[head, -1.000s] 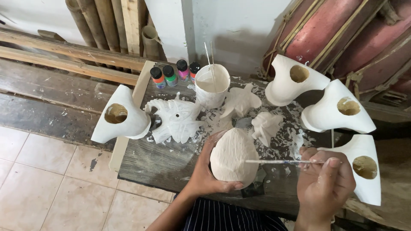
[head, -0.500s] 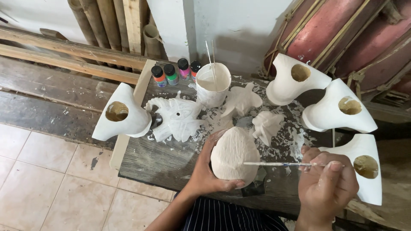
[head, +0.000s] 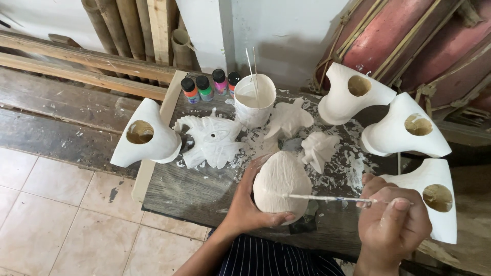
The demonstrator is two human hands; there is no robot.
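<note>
The left hand [head: 250, 204] is cupping a white egg-shaped carving [head: 281, 186] from its left side and underneath, fingers wrapped round the lower edge, so the piece is sitting tilted with its broad face turned up toward the person. The carving is hovering just above the near edge of the paint-spattered wooden table [head: 199, 191], resting in the palm rather than on the wood.

The right hand [head: 391, 225] is closed in a pinch on a thin brush [head: 332, 198], thumb and forefinger gripping the back end. The brush is lying nearly level, with its tip touching the carving's right flank; the long reach is keeping the knuckles off the wet white coat.

A white paint cup [head: 255, 99] with two sticks in it is standing at the back of the table, with four small paint bottles [head: 209, 86] just left of it. A white winged figure [head: 209, 140] is lying flat beside a white vase-like piece [head: 146, 135] at the left edge. Three more white hollow pieces [head: 404, 130] are lined down the right side, holes up, likely set apart to dry. Smaller white figures [head: 302, 133] are lying mid-table.
</note>
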